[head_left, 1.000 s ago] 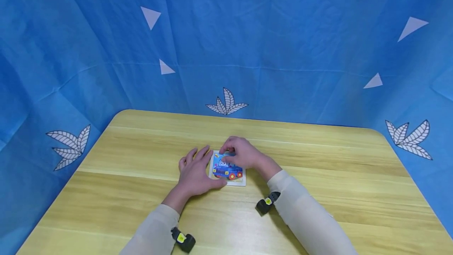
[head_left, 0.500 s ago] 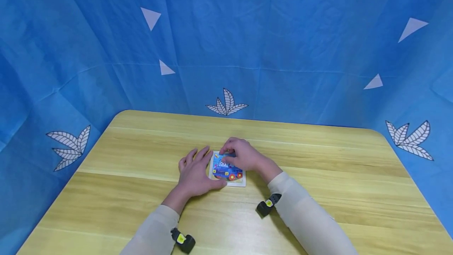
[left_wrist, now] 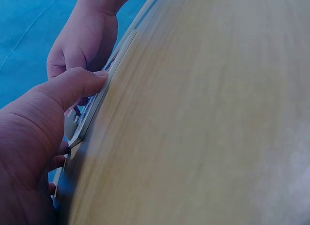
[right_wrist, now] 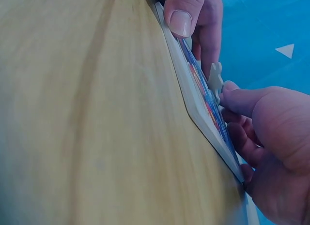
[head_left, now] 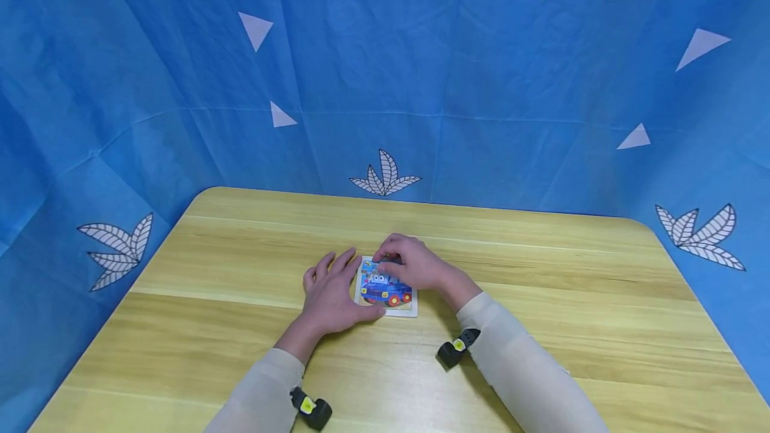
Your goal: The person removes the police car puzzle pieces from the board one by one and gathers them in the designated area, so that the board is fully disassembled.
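Observation:
A small jigsaw puzzle (head_left: 388, 296) with a blue cartoon car and a white frame lies on the table. My right hand (head_left: 415, 262) reaches over its far part and pinches a puzzle piece (right_wrist: 215, 81) between thumb and fingers. The piece is tilted up from the picture, its pale back showing in the right wrist view. My left hand (head_left: 333, 299) is spread along the puzzle's left side, its thumb (left_wrist: 89, 84) resting on the near rim. In the left wrist view the raised piece (left_wrist: 71, 124) shows past the thumb. The right fingers hide the puzzle's far right corner.
The wooden table (head_left: 541, 286) extends around the puzzle on all sides. A blue cloth (head_left: 511, 72) with white leaf and triangle prints hangs behind and beside it. Each wrist wears a black strap-on camera (head_left: 313, 409).
At the puzzle's far left corner the pinched piece has tipped up, so a brownish patch shows where the picture lay flat before. Both hands have stayed nearly in place.

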`<state>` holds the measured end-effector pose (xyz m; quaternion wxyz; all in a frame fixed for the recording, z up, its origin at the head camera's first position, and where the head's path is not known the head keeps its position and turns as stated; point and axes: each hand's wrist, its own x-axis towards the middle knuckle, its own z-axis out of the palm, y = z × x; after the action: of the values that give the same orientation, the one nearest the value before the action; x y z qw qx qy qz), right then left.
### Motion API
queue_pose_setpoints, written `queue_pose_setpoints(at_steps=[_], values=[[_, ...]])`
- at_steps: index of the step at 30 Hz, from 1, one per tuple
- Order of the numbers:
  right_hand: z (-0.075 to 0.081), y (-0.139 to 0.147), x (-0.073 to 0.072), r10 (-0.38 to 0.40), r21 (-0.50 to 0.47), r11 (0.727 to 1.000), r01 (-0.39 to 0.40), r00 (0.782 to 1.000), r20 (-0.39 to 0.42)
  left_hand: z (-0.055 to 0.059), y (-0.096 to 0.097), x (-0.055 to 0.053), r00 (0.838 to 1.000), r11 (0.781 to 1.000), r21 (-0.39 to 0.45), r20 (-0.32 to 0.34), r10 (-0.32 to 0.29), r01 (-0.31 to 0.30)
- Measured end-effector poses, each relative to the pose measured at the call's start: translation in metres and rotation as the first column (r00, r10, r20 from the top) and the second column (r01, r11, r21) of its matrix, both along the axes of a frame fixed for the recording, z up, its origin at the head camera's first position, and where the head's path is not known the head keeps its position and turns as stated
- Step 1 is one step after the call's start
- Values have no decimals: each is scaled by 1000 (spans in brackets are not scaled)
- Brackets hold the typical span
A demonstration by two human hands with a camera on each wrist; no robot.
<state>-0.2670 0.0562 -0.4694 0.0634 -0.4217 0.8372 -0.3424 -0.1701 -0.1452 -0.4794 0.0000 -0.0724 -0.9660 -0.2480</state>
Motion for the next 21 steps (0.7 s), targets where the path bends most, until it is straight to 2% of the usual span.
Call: queue_pose_setpoints(at_steps=[14, 21], values=[[2, 4, 4, 4, -13, 1000, -3, 996, 93, 2, 0, 1, 1000, 1000, 1, 6, 0, 0], [-1, 2, 6, -36, -19, 999, 38, 990, 137, 3, 0, 2, 1000, 1000, 9, 9, -3, 3]])
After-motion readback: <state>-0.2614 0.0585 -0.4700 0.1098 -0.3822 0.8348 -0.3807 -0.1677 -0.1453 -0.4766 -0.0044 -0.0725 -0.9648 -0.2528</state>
